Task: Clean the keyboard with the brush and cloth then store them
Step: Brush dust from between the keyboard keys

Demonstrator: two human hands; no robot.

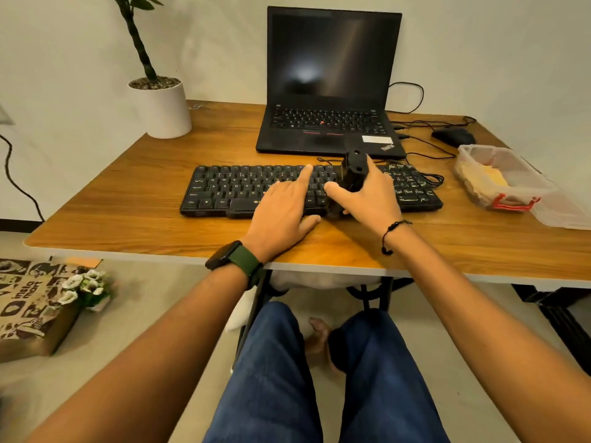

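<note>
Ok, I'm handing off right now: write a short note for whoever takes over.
Left hand: open, flat on the keyboard, fingers straight, steadying it.
Right hand: grips the black brush upright over the keyboard's middle-right keys.
Cloth: the yellow one lies in the clear plastic box at the right of the desk, lid off.
Done: brush picked up and on the keys; how much is brushed cannot be told.
Left: finish brushing, wipe with the cloth, then put brush and cloth back in the box.
</note>
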